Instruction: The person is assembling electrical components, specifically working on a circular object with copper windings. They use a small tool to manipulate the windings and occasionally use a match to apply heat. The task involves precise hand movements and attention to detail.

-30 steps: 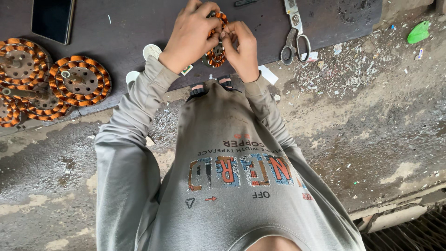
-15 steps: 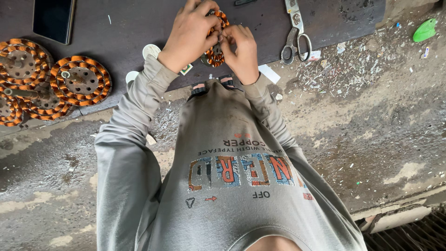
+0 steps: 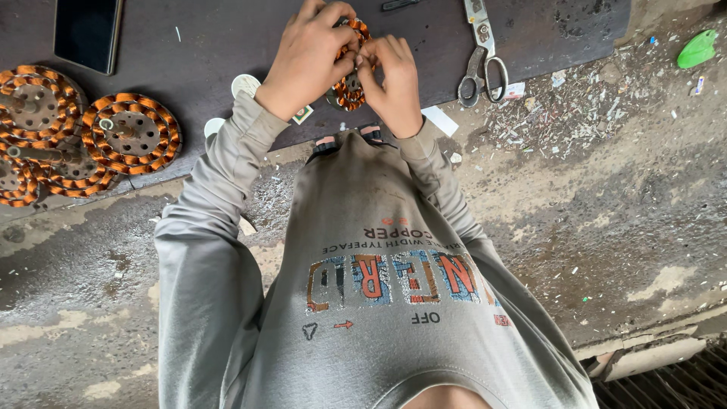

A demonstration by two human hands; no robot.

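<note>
Both of my hands hold one round copper-wound coil disc [image 3: 350, 89] upright over the near edge of a dark board [image 3: 212, 38]. My left hand [image 3: 307, 57] wraps its left side and top. My right hand [image 3: 392, 79] pinches its right side, fingertips on the orange windings. Most of the disc is hidden between my fingers. My grey sleeves and printed sweatshirt fill the lower middle of the view.
Several finished copper coil discs [image 3: 130, 132] lie stacked at the board's left edge. A dark phone [image 3: 87, 32] rests at top left, metal scissors [image 3: 481, 57] at top right. Small white round pieces [image 3: 245, 85] sit by my left wrist. A green object [image 3: 697, 49] lies on the littered concrete floor.
My hands have stayed in place on the coil disc, with only small finger shifts on the windings. The view has drifted slightly.
</note>
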